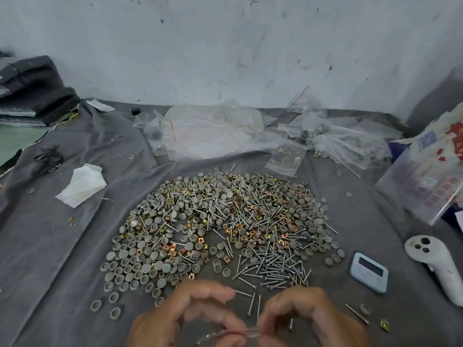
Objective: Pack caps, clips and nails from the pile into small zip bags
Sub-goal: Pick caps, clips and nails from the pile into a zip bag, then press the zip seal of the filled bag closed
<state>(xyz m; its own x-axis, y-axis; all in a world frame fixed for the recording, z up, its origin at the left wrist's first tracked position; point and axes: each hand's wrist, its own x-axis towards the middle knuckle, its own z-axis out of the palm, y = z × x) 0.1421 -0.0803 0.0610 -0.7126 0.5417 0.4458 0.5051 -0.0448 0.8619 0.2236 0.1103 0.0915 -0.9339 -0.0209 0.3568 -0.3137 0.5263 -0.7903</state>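
Note:
A wide pile (220, 221) of grey round caps, brass square clips and silver nails lies spread on the grey cloth (62, 246). Loose nails (275, 266) bunch at its near right side. At the bottom edge my left hand (190, 314) and my right hand (305, 316) face each other and pinch the top strip of a small clear zip bag (246, 331) between their fingertips. The bag's lower part is out of view, so its contents cannot be told.
Empty zip bags (208, 134) lie heaped at the back, with filled bags (348, 141) to their right. A white tissue (82, 185) and black wire ties (48, 159) sit left. A small white timer (368, 271), a white controller (436, 264) and a printed packet (431, 169) lie right.

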